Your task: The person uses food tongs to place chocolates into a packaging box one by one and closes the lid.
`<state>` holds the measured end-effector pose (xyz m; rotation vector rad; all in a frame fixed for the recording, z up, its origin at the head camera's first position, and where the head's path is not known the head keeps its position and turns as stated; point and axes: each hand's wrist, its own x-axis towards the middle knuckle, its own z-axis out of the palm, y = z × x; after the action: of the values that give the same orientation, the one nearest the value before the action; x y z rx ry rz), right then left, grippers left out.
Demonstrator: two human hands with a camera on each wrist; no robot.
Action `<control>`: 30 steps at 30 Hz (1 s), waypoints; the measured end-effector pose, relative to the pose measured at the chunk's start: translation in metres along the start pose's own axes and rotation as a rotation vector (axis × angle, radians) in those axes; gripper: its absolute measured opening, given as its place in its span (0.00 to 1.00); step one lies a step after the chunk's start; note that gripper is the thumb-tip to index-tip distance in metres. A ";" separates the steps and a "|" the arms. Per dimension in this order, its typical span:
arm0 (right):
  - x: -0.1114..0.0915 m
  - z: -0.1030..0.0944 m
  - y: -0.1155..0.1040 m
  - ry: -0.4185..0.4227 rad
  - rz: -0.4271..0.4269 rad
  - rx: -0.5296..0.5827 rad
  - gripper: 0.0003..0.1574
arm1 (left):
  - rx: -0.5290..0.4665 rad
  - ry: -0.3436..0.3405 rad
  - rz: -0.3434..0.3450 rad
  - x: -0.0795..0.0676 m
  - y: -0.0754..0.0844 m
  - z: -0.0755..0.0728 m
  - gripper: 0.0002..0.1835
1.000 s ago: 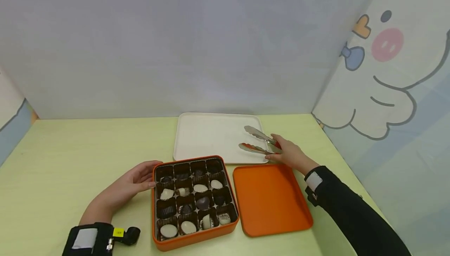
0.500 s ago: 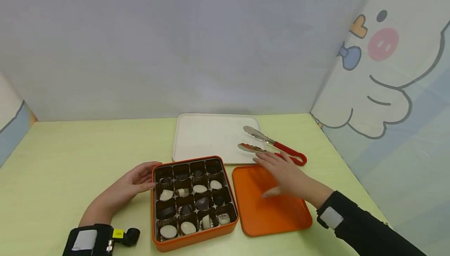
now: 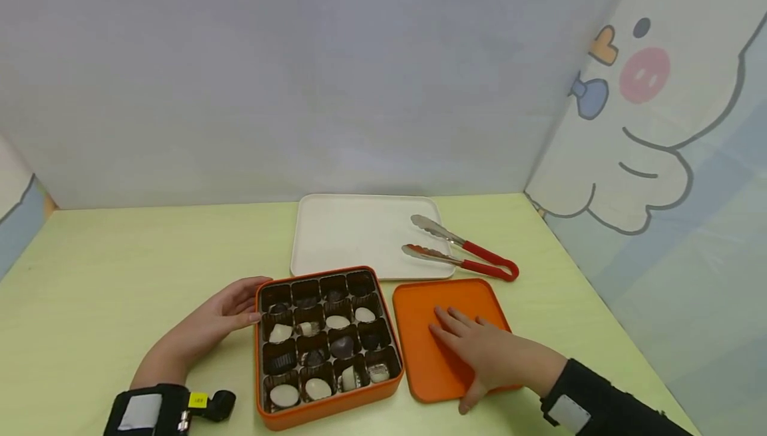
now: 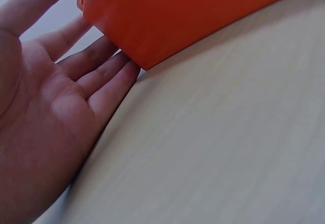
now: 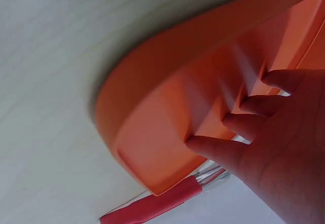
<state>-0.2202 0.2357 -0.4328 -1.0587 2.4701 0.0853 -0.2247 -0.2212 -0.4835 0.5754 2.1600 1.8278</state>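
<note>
An orange box [image 3: 335, 411] with a dark divided insert stands at the front middle. Its compartments hold white pieces [image 3: 283, 395] and dark pieces [image 3: 342, 347] that look like chocolates. My left hand [image 3: 206, 323] rests its fingertips and thumb on the box's left side; in the left wrist view the fingers lie almost straight against the orange wall [image 4: 167, 18]. To the right of the box lies a flat orange lid [image 3: 413, 329], its raised edge [image 5: 137, 76] showing in the right wrist view. My right hand [image 3: 488, 349] spreads over it, fingertips touching its surface.
Behind the box lies a white tray [image 3: 347, 236]. Red-handled tongs [image 3: 482, 251] lie spread, their metal tips over the tray and handles on the table to its right. A grey wall [image 3: 269, 90] closes off the back, and a printed panel [image 3: 677, 176] stands at the right.
My right hand has let go of the tongs, leaving them lying at the tray, and has come down toward me onto the orange lid. My left hand stays at the box.
</note>
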 end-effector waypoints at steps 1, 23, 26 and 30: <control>0.001 0.000 0.000 0.000 0.002 -0.013 0.74 | -0.005 0.002 0.001 0.000 0.000 0.000 0.27; -0.017 -0.023 -0.009 0.159 -0.124 -0.057 0.37 | -0.026 0.006 -0.032 -0.001 0.000 0.002 0.27; -0.022 -0.035 -0.008 0.203 -0.166 0.011 0.28 | -0.040 0.008 -0.043 0.000 0.000 0.002 0.27; -0.027 -0.052 -0.007 0.262 -0.191 0.097 0.17 | -0.023 0.003 -0.014 0.001 0.001 0.001 0.27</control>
<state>-0.2185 0.2368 -0.3742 -1.3296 2.5529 -0.2443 -0.2246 -0.2194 -0.4826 0.5509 2.1364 1.8455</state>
